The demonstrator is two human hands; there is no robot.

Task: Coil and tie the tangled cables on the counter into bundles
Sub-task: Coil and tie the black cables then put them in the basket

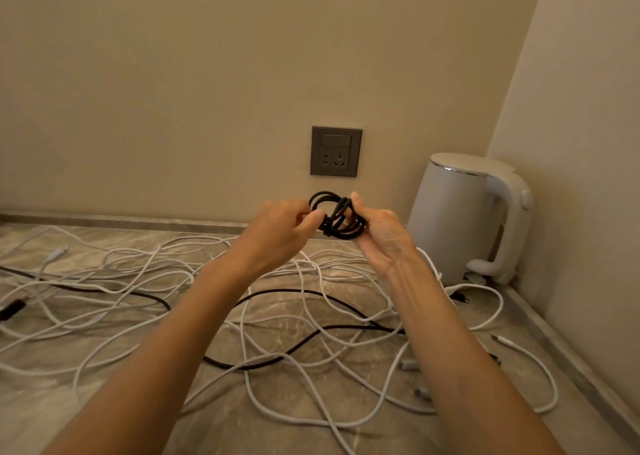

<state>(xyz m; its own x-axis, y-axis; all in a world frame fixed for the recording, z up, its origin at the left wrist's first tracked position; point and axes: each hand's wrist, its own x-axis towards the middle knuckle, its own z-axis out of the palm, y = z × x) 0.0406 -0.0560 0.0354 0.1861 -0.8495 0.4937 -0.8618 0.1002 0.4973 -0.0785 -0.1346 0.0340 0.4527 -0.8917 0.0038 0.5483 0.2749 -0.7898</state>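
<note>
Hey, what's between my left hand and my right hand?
In the head view, the coiled black cable fills the gap: the left hand pinches one side, the right hand grips the other.

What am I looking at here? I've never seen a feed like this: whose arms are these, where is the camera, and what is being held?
There is no machine here. These are a person's two bare arms, seen by one camera worn on the head that looks forward and down. The left hand and right hand both grip a small black coil, held above the counter. Loose white cables and a black cable lie tangled on the counter. A kettle stands in the right corner, and a socket is on the wall.
</note>
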